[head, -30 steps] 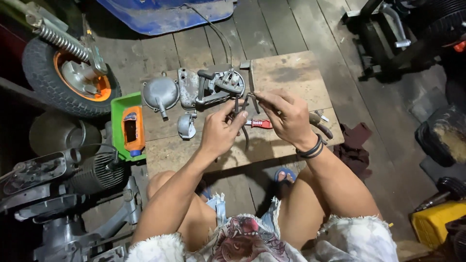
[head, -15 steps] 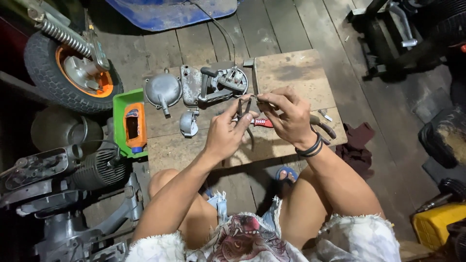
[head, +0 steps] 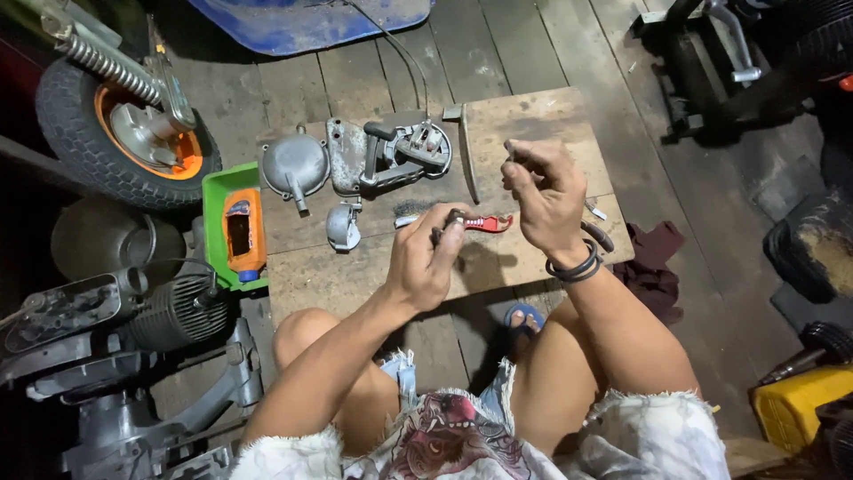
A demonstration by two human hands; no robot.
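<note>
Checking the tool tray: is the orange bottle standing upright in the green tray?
No, the orange bottle lies flat on its side in the green tray.

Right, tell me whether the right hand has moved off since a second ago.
Yes. The right hand was closed in against the left hand above the red-handled tool; now it has lifted toward the far side of the wooden board, apart from the left.

Small part in left hand (head: 426, 258) mostly hidden; blue tarp (head: 302, 22) cut off at top.
</note>
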